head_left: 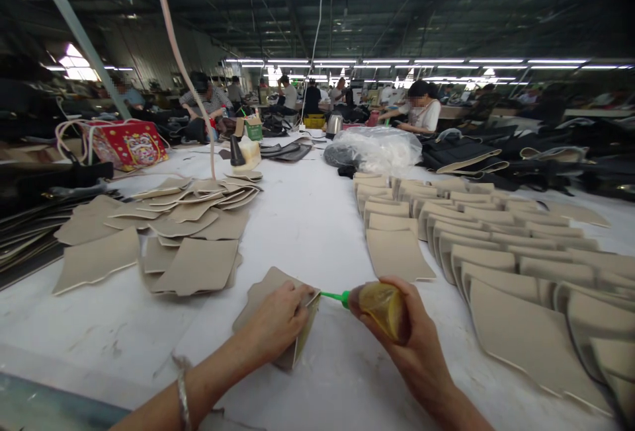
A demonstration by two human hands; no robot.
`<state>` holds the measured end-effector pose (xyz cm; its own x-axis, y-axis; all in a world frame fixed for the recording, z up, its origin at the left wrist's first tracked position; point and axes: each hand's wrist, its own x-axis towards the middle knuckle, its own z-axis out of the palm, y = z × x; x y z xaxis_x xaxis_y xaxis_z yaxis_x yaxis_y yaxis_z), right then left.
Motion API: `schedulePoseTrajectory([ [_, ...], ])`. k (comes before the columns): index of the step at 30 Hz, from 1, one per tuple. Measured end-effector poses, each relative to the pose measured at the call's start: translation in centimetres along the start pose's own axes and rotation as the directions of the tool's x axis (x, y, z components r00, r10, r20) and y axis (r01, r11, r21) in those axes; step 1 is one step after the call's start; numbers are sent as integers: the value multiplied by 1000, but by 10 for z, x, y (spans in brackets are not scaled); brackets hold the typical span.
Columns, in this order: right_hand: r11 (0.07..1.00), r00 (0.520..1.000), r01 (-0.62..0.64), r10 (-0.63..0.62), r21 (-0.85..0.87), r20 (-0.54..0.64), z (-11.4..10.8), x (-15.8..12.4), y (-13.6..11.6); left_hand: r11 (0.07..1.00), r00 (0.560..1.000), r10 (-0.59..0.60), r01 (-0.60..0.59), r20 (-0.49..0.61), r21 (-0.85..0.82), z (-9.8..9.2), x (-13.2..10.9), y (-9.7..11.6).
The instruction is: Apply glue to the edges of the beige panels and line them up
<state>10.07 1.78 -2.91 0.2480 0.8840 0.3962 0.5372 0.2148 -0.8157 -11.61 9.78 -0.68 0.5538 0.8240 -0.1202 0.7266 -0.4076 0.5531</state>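
Note:
My left hand (pixel 278 318) grips a beige padded panel (pixel 268 285) on the white table, its fingers pressed at the panel's folded right edge. In my right hand (pixel 411 338) is a squeeze bottle (pixel 380 309) of yellowish-brown liquid, tilted on its side. The bottle's green nozzle (pixel 335 296) points left, with its tip at the panel's edge near my left fingertips. Whether liquid is coming out is too small to tell. Part of the panel is hidden under my left hand.
Loose beige panels (pixel 198 266) lie piled on the left. Overlapping rows of similar panels (pixel 496 246) cover the right side. Farther back are a clear plastic bag (pixel 374 147), a red patterned bag (pixel 129 143) and a hanging cord (pixel 186 74). Several people work beyond the table (pixel 307 219).

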Motion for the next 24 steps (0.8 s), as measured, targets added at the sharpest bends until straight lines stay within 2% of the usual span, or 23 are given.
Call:
schedulePoseTrajectory([
  [4, 994, 996, -86, 84, 74, 24, 0, -2, 1, 1000, 1000, 6, -6, -10, -6, 1, 0, -1],
  [11, 923, 949, -292, 245, 252, 200, -1, -6, -1, 1000, 1000, 25, -25, -20, -18, 3, -1, -5],
  [16, 930, 960, -276, 255, 243, 116, 0, -8, -5, 1000, 1000, 15, -15, -26, -22, 2, -1, -6],
  [21, 890, 918, -369, 303, 269, 256, 1, -22, -16, 999, 999, 16, -18, -47, -38, 5, -2, -8],
  [24, 879, 921, -377, 323, 292, 216, 2, -25, -20, 999, 998, 20, -23, -61, -45, 6, -2, -10],
])
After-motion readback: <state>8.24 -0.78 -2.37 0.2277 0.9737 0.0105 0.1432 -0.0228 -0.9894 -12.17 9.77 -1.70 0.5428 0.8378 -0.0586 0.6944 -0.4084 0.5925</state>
